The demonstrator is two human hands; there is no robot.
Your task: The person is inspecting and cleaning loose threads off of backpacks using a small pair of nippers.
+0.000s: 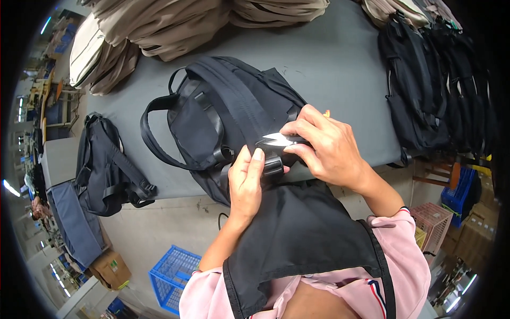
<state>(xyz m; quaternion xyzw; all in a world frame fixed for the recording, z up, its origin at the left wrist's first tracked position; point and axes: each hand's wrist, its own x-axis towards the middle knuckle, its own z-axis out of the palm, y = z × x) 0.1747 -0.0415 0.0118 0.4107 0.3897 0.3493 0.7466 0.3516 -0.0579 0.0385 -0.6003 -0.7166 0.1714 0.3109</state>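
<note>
A black backpack (188, 119) lies on the grey table in front of me, its carry loop and shoulder strap (228, 90) on top. My left hand (245, 183) is closed at the near edge of the bag, thumb and fingers gripping a black strap with a black plastic buckle (273, 166). In my right hand (332, 149) is a pair of thread snips (277, 140), held between thumb and fingers. Their bright blades point left, just above my left thumb and close to the strap. Whether the blades touch a thread is too small to tell.
Beige bags (159, 26) are piled along the far side of the grey table (340, 69). Several black backpacks (419, 90) stand at the right, and another black backpack (106, 165) hangs over the left edge. A blue plastic crate (172, 276) and a cardboard box (110, 270) sit below.
</note>
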